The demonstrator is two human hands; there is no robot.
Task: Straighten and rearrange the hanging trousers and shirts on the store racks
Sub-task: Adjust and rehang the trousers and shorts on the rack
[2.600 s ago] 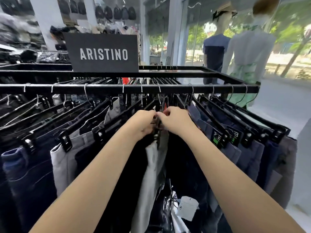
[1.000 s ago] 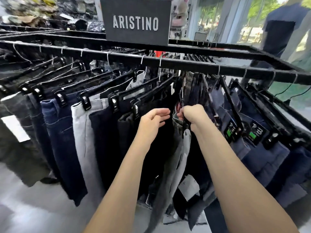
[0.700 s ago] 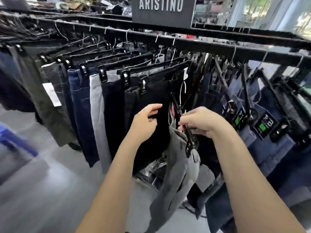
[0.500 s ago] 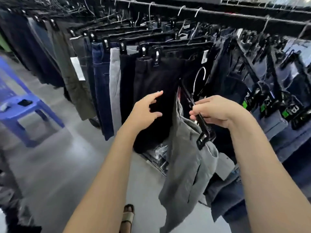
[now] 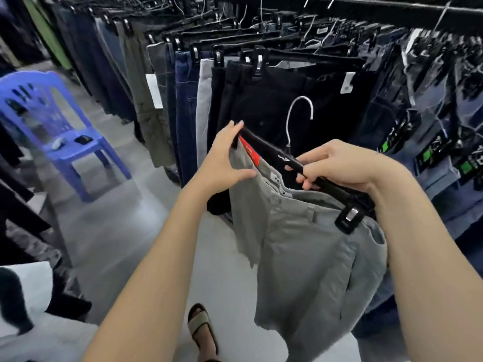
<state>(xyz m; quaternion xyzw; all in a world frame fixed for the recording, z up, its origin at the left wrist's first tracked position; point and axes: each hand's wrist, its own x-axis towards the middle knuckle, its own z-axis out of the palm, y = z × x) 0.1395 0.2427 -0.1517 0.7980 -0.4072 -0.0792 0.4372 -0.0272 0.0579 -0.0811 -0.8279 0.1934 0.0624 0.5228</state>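
Note:
Grey trousers (image 5: 308, 246) hang from a black clip hanger (image 5: 277, 152) that is off the rail, its metal hook (image 5: 299, 111) free in the air. My right hand (image 5: 337, 165) grips the hanger bar near its right clip (image 5: 349, 220). My left hand (image 5: 226, 160) holds the hanger's left end and the trousers' waistband, beside a red tag (image 5: 249, 152). Behind them black trousers (image 5: 261, 100) and several dark, blue and grey pairs hang on the black rack rail (image 5: 366, 6).
A blue plastic chair (image 5: 49, 121) with small items on its seat stands on the grey floor at the left. More clothing racks stand at the far left. My sandalled foot (image 5: 202, 330) shows below. Denim with green tags (image 5: 428, 155) hangs at the right.
The grey trousers on their hanger have come off the rail and down toward me. My left hand went from open beside the black trousers to holding the hanger's left end.

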